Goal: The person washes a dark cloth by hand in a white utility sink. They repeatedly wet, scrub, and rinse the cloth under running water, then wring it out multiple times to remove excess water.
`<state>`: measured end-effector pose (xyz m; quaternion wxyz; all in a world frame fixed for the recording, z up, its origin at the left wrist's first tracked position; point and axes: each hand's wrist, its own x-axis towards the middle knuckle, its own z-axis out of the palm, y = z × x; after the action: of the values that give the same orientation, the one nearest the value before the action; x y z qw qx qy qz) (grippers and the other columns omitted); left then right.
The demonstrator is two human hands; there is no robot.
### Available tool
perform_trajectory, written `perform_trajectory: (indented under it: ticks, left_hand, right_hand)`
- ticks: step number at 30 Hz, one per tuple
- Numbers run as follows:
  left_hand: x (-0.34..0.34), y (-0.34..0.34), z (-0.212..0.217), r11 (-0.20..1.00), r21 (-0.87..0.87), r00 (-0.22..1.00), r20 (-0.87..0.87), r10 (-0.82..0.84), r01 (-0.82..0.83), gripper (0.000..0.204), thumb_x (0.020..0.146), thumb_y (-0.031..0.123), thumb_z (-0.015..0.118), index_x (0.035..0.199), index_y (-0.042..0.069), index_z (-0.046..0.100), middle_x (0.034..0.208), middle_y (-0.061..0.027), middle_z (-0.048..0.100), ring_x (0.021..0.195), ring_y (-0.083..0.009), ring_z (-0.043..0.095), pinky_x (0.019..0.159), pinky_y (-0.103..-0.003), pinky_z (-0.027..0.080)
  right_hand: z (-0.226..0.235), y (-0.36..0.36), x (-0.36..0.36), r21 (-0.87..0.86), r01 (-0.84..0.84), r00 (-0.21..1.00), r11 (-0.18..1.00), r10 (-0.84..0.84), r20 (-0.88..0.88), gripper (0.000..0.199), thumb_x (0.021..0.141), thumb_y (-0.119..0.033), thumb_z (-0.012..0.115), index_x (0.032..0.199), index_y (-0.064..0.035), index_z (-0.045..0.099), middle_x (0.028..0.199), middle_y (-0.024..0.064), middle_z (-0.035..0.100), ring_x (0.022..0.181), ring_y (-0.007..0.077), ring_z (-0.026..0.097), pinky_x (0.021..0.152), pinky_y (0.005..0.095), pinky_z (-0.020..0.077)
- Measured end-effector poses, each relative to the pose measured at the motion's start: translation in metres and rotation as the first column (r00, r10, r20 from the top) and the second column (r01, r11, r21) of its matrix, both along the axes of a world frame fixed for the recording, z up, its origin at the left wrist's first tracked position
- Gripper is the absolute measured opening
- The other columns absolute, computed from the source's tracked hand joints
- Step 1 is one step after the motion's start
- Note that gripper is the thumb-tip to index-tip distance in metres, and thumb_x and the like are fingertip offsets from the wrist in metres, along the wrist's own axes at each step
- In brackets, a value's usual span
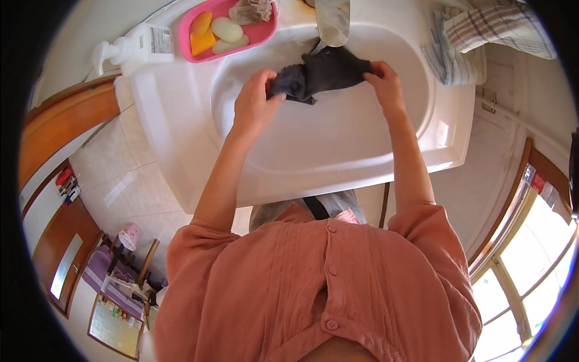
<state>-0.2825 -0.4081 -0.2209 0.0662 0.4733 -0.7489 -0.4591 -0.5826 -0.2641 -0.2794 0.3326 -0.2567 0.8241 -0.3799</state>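
A dark, wet-looking piece of cloth (338, 69), bunched at its left end and spread flatter to the right, is stretched between my hands over the white sink (338, 136). My left hand (254, 102) grips the bunched end between thumb and fingers. At the right end, my right hand (386, 87) pinches the cloth's corner. Just above the cloth hangs the metal faucet (333, 24), its spout tip close to the cloth's upper edge. The cloth's exact kind cannot be made out, nor whether water is running.
A pink tray (265, 41) with several soap bars stands on the sink's far left rim, beside a white pump bottle (148, 45). Striped and checked towels (503, 30) hang at the far right. A window (525, 271) lies lower right, a wooden door (66, 247) lower left.
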Motion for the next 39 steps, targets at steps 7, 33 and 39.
perform_trajectory:
  ticks: [7,33,39]
  left_hand:
    - [-0.033,0.005,-0.056,0.974,-0.224,0.992,0.129,-0.016,0.045,0.027,0.086,0.023,0.070,0.106,0.006,0.064,0.109,-0.0128,0.067,0.104,-0.0350,0.063,0.086,-0.044,0.049]
    - [-0.052,0.008,-0.098,0.338,0.931,0.516,-0.358,0.778,0.136,0.035,0.099,0.046,0.058,0.108,0.012,0.059,0.098,-0.0055,0.064,0.086,-0.0199,0.061,0.079,-0.039,0.052]
    - [-0.047,-0.003,-0.018,0.749,0.501,0.754,-0.253,0.607,-0.434,0.062,0.091,0.038,0.074,0.132,0.001,0.046,0.112,-0.0072,0.057,0.106,-0.0168,0.054,0.093,-0.033,0.044]
  right_hand:
    - [0.002,-0.045,0.057,0.174,-0.167,0.882,0.971,0.226,-0.414,0.042,0.084,-0.021,0.073,0.123,-0.0094,0.063,0.114,0.0161,0.062,0.109,0.0347,0.060,0.094,0.0443,0.0482]
    - [0.037,-0.076,0.166,-0.419,-0.292,0.882,0.860,0.072,-0.467,0.023,0.079,-0.018,0.072,0.101,-0.0091,0.070,0.100,0.0132,0.069,0.097,0.0336,0.066,0.085,0.0402,0.0541]
    - [-0.003,-0.045,0.029,0.150,-0.238,0.607,0.960,0.268,-0.748,0.015,0.085,-0.022,0.069,0.098,-0.0157,0.067,0.107,0.0044,0.065,0.100,0.0290,0.061,0.087,0.0485,0.0448]
